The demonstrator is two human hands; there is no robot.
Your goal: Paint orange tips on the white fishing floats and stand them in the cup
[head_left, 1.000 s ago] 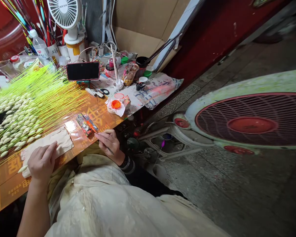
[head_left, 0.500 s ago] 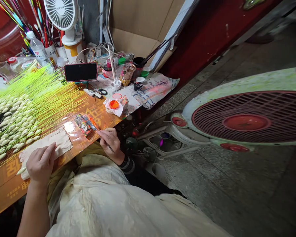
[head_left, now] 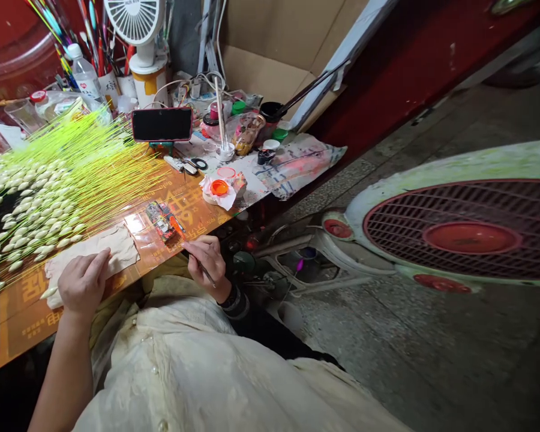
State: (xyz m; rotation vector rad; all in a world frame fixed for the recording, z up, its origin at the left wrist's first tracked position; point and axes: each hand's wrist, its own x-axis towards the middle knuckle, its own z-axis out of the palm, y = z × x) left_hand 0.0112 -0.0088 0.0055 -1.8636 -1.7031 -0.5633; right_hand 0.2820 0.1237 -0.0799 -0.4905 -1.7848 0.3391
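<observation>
My left hand (head_left: pixel 83 282) rests on a folded pale cloth (head_left: pixel 117 246) at the table's front edge, thumb and fingers pinched together. A pale bud-shaped piece (head_left: pixel 49 293) sticks out past its left side; the stem within the fingers is hidden. My right hand (head_left: pixel 208 261) grips a thin paintbrush (head_left: pixel 202 268) like a pen. The brush's tip reaches over a small paint-smeared block (head_left: pixel 162 223), beside a streak of orange paint (head_left: pixel 176 224). To the left lie many pale bud-shaped pieces (head_left: pixel 49 210) on thin yellow-green stems (head_left: pixel 112 156).
An orange paint pot (head_left: pixel 219 188) sits on white tissue. Behind it stand a phone (head_left: pixel 162 125) on a stand, scissors (head_left: pixel 198 163), paint jars (head_left: pixel 247 133) and a small white fan (head_left: pixel 135 21). A large fan (head_left: pixel 468 234) is at the right, off the table.
The view has swung a little, so the table's things appear further right. My right hand has drawn the brush slightly back over the block. My left hand keeps its pinch on the cloth.
</observation>
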